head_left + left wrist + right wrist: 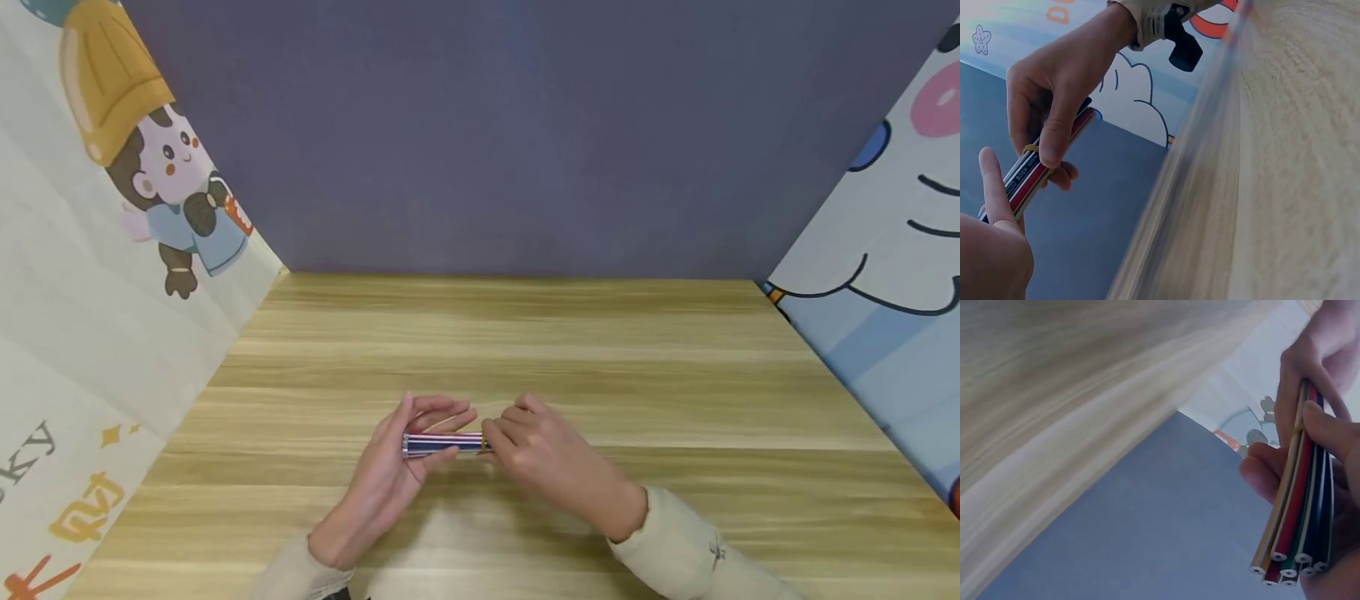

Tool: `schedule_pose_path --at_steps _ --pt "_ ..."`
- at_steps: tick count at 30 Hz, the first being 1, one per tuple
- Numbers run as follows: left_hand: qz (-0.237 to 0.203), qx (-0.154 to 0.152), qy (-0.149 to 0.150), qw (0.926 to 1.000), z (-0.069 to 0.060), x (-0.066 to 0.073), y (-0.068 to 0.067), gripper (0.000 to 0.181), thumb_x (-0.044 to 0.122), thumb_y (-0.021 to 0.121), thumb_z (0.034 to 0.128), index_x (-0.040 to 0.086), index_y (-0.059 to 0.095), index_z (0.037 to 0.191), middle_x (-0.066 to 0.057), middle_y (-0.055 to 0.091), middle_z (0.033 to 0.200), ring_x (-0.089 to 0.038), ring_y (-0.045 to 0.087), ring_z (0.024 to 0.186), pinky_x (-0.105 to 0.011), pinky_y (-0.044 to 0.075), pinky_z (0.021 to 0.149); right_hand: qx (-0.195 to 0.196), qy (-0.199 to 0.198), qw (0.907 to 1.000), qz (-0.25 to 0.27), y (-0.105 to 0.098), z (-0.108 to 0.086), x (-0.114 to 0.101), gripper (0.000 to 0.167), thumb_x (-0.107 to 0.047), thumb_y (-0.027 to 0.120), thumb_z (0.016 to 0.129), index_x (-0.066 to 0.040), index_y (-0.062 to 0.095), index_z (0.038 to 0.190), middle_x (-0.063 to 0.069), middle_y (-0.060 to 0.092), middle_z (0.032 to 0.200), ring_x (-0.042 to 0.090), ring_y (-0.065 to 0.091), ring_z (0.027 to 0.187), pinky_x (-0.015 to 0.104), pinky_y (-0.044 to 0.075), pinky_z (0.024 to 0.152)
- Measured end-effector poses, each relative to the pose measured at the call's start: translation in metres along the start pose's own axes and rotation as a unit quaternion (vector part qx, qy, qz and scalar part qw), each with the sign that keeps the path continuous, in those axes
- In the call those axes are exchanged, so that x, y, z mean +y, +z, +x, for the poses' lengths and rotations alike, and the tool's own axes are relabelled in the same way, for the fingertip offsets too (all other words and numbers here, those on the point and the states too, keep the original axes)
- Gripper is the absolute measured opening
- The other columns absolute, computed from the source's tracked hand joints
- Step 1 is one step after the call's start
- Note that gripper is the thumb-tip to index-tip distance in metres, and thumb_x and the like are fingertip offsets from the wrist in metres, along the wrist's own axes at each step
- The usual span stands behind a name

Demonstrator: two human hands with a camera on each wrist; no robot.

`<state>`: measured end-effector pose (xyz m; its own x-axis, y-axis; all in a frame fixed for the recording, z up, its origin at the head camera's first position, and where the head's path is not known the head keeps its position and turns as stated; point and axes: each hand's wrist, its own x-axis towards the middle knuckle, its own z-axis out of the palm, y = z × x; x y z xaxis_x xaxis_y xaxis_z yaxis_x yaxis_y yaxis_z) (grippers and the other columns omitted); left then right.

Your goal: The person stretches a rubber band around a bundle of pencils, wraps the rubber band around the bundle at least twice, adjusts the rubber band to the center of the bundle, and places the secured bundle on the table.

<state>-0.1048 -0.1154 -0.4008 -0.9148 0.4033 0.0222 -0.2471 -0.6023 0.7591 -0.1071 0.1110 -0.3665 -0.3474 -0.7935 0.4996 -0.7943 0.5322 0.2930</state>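
A bundle of several pencils [442, 444], striped in dark blue, red and white, lies level between the two hands above the table. The left hand [392, 458] holds its left part between the thumb and loosely extended fingers. With curled fingers, the right hand [551, 462] pinches the right part, near a yellow rubber band [1030, 148] round the bundle. Unsharpened ends of the pencils [1300, 506], in yellow, red, green and dark blue, show in the right wrist view. The right palm hides part of the bundle in the head view.
Below the hands is a wood-grain table [525, 350]. A dark grey-blue panel [480, 142] rises at its back edge. Printed cartoon sheets stand on the left [172, 350] and the right [885, 267].
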Motion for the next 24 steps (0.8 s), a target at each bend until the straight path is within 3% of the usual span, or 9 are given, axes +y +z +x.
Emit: schedule_pose_path --at_steps 6,11,15,19,24 --pt "-0.001 0.001 -0.021 0.9998 -0.001 -0.006 0.001 0.052 0.042 0.032 0.1086 0.001 0.061 0.122 -0.019 0.060 0.134 -0.031 0.056 0.128 -0.032 0.058 0.090 0.005 -0.021 0.9991 -0.036 0.009 -0.001 -0.008 0.026 -0.027 0.077 0.087 -0.007 0.060 0.087 -0.003 0.061 0.069 0.010 0.053 0.063 0.025 0.049 0.073" --pt "0.007 -0.019 -0.019 0.9996 0.001 -0.005 0.001 0.053 0.040 0.028 0.1099 0.001 0.061 0.123 -0.020 0.057 0.137 -0.032 0.054 0.129 -0.033 0.058 0.091 -0.018 0.005 0.9998 -0.008 0.008 -0.002 -0.005 0.031 -0.032 0.082 0.082 -0.008 0.064 0.087 -0.004 0.064 0.070 0.009 0.058 0.063 0.026 0.052 0.075" --pt "0.005 -0.029 -0.017 0.9994 0.000 -0.004 0.000 0.053 0.039 0.027 0.1101 0.001 0.061 0.122 -0.020 0.057 0.138 -0.033 0.054 0.130 -0.032 0.058 0.089 -0.038 0.016 0.9988 -0.025 0.002 -0.004 -0.001 0.027 -0.017 0.086 0.076 -0.011 0.060 0.074 -0.005 0.058 0.059 0.009 0.055 0.056 0.026 0.048 0.069" --pt "0.002 -0.028 -0.025 0.9993 -0.001 -0.008 0.002 0.052 0.039 0.028 0.1099 0.002 0.061 0.121 -0.019 0.059 0.135 -0.033 0.056 0.128 -0.032 0.058 0.089 -0.040 0.013 0.9974 -0.059 0.006 -0.003 -0.007 0.027 -0.004 0.080 0.077 -0.012 0.057 0.067 -0.005 0.052 0.053 0.009 0.047 0.050 0.025 0.042 0.065" --pt "0.014 -0.023 -0.036 0.9990 -0.001 -0.012 0.005 0.051 0.037 0.026 0.1106 0.002 0.061 0.121 -0.019 0.058 0.136 -0.030 0.056 0.128 -0.035 0.059 0.089 -0.026 0.022 0.9967 -0.073 0.015 0.001 -0.019 0.018 -0.012 0.079 0.077 -0.011 0.062 0.073 -0.005 0.058 0.058 0.011 0.048 0.052 0.027 0.040 0.064"
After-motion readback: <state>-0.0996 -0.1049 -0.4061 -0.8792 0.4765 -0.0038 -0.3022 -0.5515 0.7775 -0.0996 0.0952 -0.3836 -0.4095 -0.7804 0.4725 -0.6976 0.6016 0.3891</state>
